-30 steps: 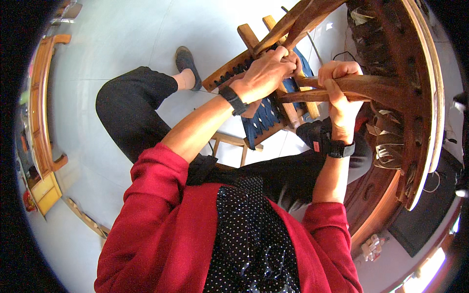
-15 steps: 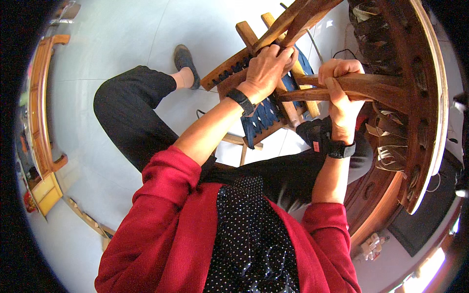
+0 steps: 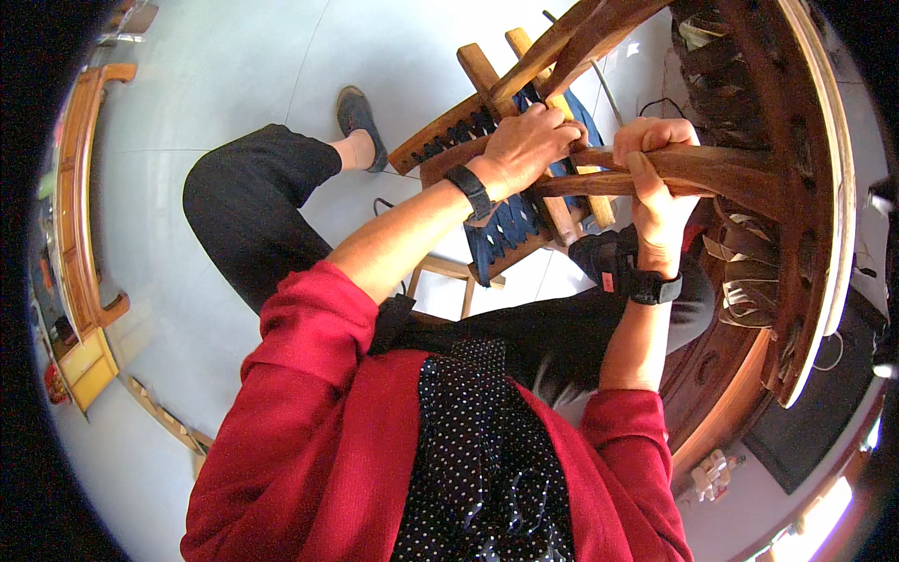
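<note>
A wooden frame strung with dark straps, like a folding chair, stands tilted before me. Its dark blue strapped part (image 3: 506, 229) lies beyond my left wrist, and its curved panel with dark straps (image 3: 787, 178) rises on the right. My left hand (image 3: 526, 150) is closed, its fingers curled at the crossing of the wooden bars; what lies inside them is mostly hidden. With fingers wrapped round, my right hand (image 3: 655, 164) grips brown wooden bars (image 3: 721, 170) that run to the curved panel.
A low wooden stool (image 3: 448, 270) is partly visible behind the frame. Carved wooden furniture (image 3: 80, 206) stands at the far left. My bent left leg (image 3: 253, 206) and shoe (image 3: 358, 122) are beside the frame. A dark mat (image 3: 810, 412) lies at the lower right.
My left hand has shifted slightly right and down along the wooden bars, its fingers still curled. The right hand keeps its grip, and the frame has barely moved.
</note>
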`<state>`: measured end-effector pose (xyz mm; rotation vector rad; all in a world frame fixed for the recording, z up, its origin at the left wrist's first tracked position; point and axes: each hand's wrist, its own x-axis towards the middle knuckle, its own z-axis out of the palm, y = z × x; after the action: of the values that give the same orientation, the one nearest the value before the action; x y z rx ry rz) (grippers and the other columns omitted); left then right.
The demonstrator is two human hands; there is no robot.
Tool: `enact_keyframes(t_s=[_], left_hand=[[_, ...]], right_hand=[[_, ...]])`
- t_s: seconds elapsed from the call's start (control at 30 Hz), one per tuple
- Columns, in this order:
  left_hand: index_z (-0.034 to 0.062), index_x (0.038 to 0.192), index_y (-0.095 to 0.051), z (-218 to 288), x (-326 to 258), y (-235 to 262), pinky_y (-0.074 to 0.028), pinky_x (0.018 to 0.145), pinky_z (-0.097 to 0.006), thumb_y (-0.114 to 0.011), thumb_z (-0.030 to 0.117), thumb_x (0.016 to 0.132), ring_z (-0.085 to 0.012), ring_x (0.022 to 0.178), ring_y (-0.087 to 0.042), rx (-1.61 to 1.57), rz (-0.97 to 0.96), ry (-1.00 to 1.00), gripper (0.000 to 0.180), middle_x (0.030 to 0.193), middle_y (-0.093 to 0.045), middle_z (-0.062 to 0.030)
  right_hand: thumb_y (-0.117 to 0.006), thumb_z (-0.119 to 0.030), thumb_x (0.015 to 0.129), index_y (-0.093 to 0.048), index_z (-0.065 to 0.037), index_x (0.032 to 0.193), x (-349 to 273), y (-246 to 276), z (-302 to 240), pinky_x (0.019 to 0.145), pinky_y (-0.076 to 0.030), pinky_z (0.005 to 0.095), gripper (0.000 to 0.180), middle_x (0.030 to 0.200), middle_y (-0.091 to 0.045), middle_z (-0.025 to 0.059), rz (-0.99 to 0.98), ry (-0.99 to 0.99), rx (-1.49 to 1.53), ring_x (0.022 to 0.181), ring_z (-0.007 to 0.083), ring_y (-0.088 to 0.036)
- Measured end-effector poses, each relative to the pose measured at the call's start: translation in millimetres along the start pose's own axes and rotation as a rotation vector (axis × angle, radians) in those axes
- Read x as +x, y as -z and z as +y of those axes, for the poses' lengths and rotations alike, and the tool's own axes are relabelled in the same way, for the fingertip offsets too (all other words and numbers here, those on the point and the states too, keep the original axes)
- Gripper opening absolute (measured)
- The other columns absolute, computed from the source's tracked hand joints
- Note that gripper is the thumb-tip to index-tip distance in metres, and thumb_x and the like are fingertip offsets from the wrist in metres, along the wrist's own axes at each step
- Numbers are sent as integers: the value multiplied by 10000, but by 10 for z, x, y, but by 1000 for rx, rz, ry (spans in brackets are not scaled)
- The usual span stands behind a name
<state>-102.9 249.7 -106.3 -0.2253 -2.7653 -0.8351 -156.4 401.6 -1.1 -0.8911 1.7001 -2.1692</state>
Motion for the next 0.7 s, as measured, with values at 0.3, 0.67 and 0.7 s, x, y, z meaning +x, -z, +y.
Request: enact_keyframes(t_s=[0.3,0.67,0.7], left_hand=[[118,916,-629,70,-124,223,-498,702,-416,-582,6,860,-277,851,-586,-122,-181,53,134,872,-532,-62],[64,1233,-562,-163,-201,480,-567,650,-451,-655,142,846,-355,774,-691,232,-155,342,406,886,-664,-161],[55,1173,-591,-174,-183,489,-568,638,-441,-659,150,850,-340,744,-698,245,-162,320,344,834,-678,-147]], right_hand=[[-697,-14,797,-523,-35,942,-18,-31,-70,745,-494,314,228,863,-625,93,42,-60,-69,782,151,-577],[-683,14,798,-494,-51,893,-38,-132,-116,705,-472,304,221,814,-611,94,101,-58,-217,736,152,-555],[-686,9,798,-497,-51,895,-43,-137,-127,705,-473,304,221,812,-612,93,104,-64,-218,738,153,-558]])
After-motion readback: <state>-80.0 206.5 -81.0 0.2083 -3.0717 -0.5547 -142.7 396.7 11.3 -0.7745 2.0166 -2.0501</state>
